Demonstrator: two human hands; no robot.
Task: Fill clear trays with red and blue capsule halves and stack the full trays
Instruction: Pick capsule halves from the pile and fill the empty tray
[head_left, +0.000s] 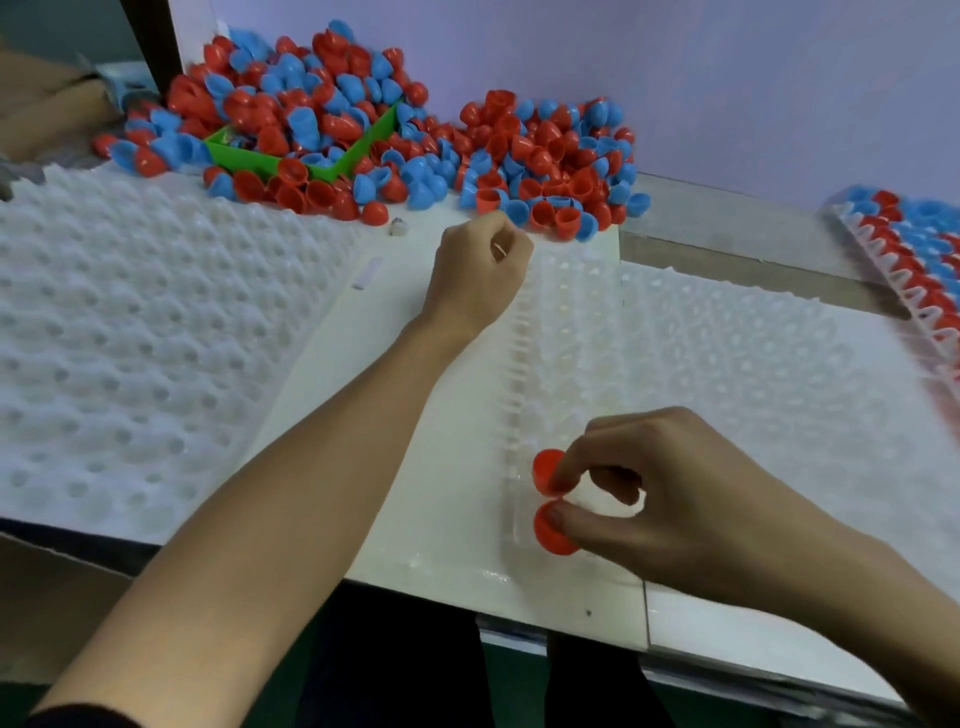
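Two red capsule halves sit at the near end of a clear tray at the table's near edge, pressed in by the right hand, its fingertips pinching them. The rest of the tray looks bare, so filling has barely begun. The left hand is curled by the loose pile of red and blue halves at the far edge; what it holds cannot be told. A filled tray lies at the right edge. Empty trays cover the white table; a lilac wall stands behind.

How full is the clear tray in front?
Nearly empty: clear tray holds only two red halves at its near end, under the right hand.
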